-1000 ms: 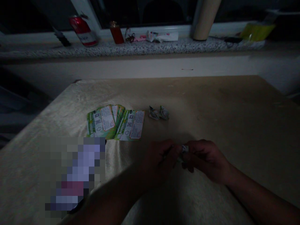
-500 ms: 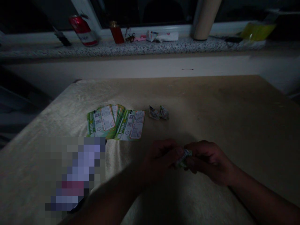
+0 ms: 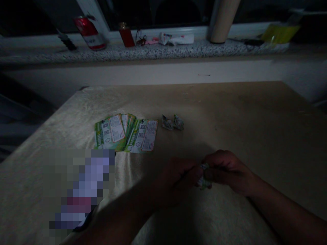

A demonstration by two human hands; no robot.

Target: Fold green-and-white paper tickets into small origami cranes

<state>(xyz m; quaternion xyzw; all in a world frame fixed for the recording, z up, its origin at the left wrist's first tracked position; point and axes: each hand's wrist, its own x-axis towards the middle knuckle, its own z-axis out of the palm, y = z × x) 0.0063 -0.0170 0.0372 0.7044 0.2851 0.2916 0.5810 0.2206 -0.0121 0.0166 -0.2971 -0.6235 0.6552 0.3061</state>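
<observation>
My left hand and my right hand meet low over the middle of the table. Both are closed, pinching a small folded piece of green-and-white printed paper between thumbs and fingers. Part of the paper is hidden behind the fingertips. Farther back lie two small crumpled or folded papers, one on the left and one on the right, in similar colours. To their left several green-and-white printed leaflets overlap in a fan.
A pixelated flat object with a dark edge lies left of my forearm on the cloth-covered table. Along the granite sill stand a red can, a red bottle, a white tube, a tan cylinder and a yellow item.
My fingers have shifted their pinch: the thumbs are closer together near the paper's upper end, and the paper hangs more upright below them. Everything on the table stays in place.
</observation>
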